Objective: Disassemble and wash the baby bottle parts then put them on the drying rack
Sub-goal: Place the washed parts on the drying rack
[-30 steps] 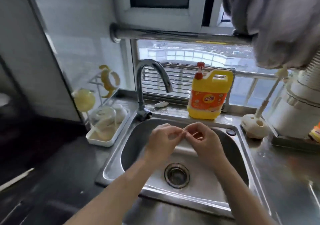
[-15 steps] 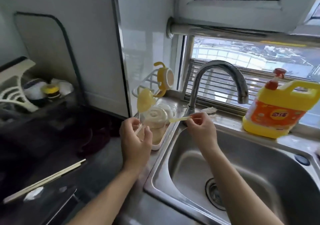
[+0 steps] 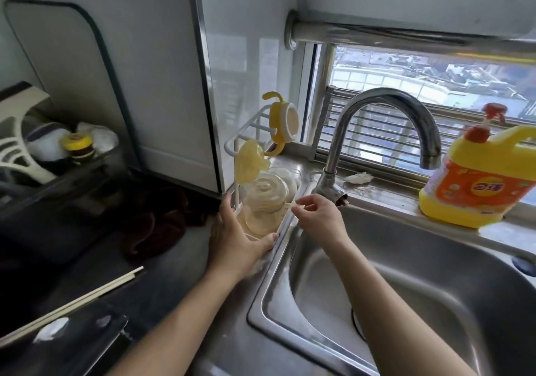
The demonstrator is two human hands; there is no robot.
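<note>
Pinching thin pale straw between thumb and forefinger of right hand, other fingers curled under. Holding it over right edge of rack, just beside bottle; cannot tell if touching. Bracing rack's near end with left hand: spread wide, fingers straight up left edge, thumb laid across near right corner, nothing clasped.

Standing mouth-down in rack's near end: clear bottle. Hanging on a peg just above it: pale yellow cap. Hanging on a back peg, higher: yellow handled collar. Lying behind bottle in tray: white piece, partly hidden, kind unclear.

Sitting on counter tight against left rim of sink, back toward wall corner: rack.

Rising from sink's back left corner: faucet. Standing on sill along sink's back edge, right side: detergent jug. Lying on counter left of rack: dark cloth. Lying near counter's front left: chopsticks. Showing partly behind right forearm at sink bottom: drain.
</note>
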